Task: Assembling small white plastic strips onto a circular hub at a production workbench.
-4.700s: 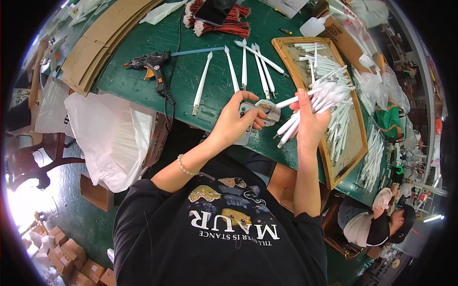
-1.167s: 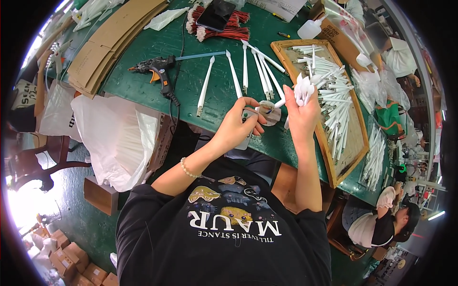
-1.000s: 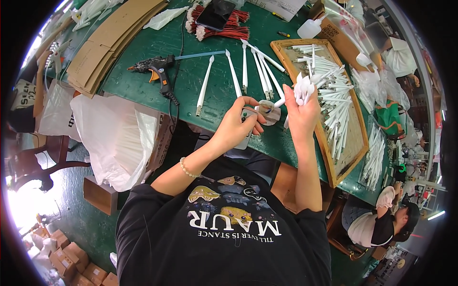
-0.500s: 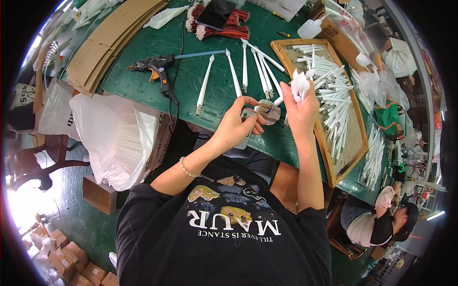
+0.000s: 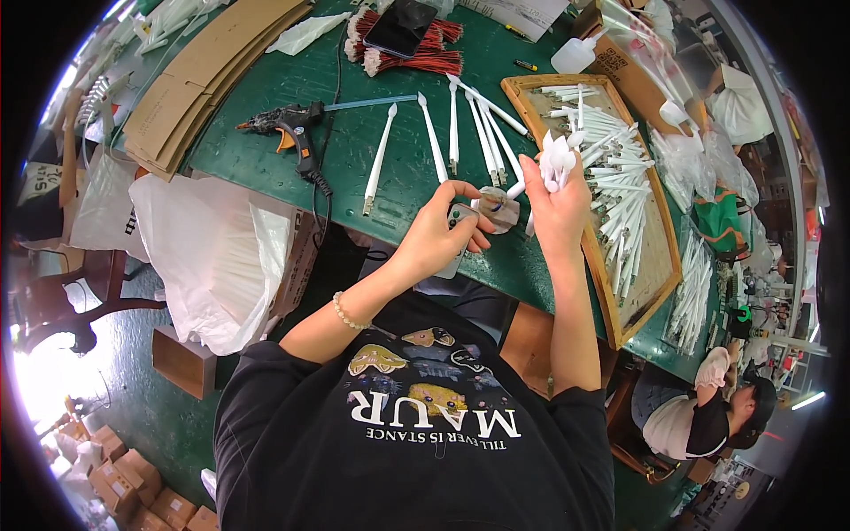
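Observation:
My right hand [image 5: 560, 208] is closed round a bunch of white flame-tipped candle sticks [image 5: 558, 161], their tips pointing up. My left hand [image 5: 443, 232] is bent at the table's near edge, thumb and fingers curled over a small grey device with dark buttons [image 5: 457, 215]. Whatever it may pinch there is hidden. Touching its fingertips or just beside them is a round, pale disc [image 5: 498, 211] with a dark mark. Beyond the hands, several white candle sticks [image 5: 380, 159] with metal ends lie spread on the green table [image 5: 354, 97].
A wooden-framed tray [image 5: 611, 314] heaped with white sticks [image 5: 624, 203] stands at the right. A glue gun [image 5: 297, 128] with its cord lies at the left. Behind are red wire bundles [image 5: 425, 60], a phone [image 5: 400, 28] and a white bottle [image 5: 575, 55]. Another person [image 5: 699, 411] sits at the right.

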{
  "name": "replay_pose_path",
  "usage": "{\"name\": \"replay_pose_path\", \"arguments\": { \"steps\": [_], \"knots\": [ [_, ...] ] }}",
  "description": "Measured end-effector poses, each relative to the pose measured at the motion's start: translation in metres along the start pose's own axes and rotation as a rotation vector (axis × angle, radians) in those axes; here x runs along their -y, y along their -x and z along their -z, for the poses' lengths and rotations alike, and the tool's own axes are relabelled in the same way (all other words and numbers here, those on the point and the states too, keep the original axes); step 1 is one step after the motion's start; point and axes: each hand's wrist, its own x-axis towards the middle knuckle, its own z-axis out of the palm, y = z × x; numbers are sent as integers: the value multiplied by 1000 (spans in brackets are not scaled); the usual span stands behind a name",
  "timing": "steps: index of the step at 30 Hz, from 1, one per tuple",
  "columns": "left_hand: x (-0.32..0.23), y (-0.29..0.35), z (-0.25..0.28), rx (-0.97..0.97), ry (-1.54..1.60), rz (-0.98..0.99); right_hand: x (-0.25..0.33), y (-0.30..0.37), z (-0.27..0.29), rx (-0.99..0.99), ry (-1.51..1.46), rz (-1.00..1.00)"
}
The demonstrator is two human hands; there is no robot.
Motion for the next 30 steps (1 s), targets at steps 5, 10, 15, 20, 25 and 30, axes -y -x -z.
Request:
{"name": "replay_pose_path", "arguments": {
  "steps": [5,10,15,20,25,30],
  "knots": [
    [-1,0,1,-4,-20,-5,2,1,0,25,-26,-114],
    [-2,1,0,8,-4,8,4,1,0,4,-9,-46],
    [0,1,1,3,10,6,1,0,-1,2,-52,-41],
    [0,1,0,2,16,9,2,1,2,71,25,-81],
    [2,1,0,-9,17,-12,-4,2,0,46,-9,-48],
    [3,1,0,-10,21,-14,-6,1,-1,35,-13,0]
  ]
}}
